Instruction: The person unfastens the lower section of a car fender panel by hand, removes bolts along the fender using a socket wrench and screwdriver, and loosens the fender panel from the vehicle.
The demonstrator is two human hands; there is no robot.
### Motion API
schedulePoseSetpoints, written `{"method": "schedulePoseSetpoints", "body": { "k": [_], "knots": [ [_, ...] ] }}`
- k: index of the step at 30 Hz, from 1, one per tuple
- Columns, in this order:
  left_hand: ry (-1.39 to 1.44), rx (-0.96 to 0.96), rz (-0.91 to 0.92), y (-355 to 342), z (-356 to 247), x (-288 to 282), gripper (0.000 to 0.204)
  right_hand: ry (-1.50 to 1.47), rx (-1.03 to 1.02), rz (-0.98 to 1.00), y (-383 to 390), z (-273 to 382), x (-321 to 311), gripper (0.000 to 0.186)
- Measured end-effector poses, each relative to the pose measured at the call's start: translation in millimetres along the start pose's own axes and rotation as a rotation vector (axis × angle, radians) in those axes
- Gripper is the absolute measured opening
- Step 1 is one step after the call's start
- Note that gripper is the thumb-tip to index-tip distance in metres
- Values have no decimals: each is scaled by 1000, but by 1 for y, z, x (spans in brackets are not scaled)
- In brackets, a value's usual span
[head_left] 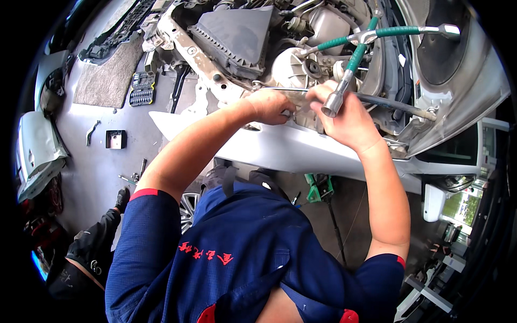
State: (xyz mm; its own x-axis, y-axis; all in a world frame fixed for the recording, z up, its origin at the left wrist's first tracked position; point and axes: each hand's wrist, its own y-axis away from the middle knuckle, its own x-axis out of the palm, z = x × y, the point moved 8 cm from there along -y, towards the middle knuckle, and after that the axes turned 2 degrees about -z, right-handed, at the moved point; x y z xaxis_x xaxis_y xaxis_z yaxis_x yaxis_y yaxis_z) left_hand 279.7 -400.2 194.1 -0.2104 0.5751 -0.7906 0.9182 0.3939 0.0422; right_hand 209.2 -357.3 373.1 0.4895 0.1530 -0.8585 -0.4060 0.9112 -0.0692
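My left hand [266,107] has curled fingers at the inner edge of the white fender [264,145], pinched on something I cannot make out, just below a thin metal rod [291,89]. My right hand [350,126] is beside it, fingers bent, partly hidden behind the socket end of a cross wrench with green arms [385,32]; what it grips is unclear. The wrench spans the engine bay above the strut tower [291,70]. A black plastic housing [231,37] sits to their upper left, and a grey hose [398,107] runs to the right.
On the floor at left are a socket set [141,88], a mat [99,86], a small box [115,139] and loose tools. Another person's dark-clothed leg [94,242] is at lower left. A green jack [320,185] stands beneath the fender. The raised hood [474,81] is at right.
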Motion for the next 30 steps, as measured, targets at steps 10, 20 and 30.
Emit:
{"method": "schedulePoseSetpoints", "body": {
  "k": [10, 20, 30],
  "knots": [
    [363, -315, -470, 62, 20, -7, 24, 199, 243, 206, 3, -13, 2, 26],
    [474, -546, -426, 124, 50, -14, 30, 274, 264, 226, 3, -23, 1, 21],
    [7, -365, -26, 81, 32, 11, 46, 139, 165, 139, -5, -14, 3, 17]
  ]
}}
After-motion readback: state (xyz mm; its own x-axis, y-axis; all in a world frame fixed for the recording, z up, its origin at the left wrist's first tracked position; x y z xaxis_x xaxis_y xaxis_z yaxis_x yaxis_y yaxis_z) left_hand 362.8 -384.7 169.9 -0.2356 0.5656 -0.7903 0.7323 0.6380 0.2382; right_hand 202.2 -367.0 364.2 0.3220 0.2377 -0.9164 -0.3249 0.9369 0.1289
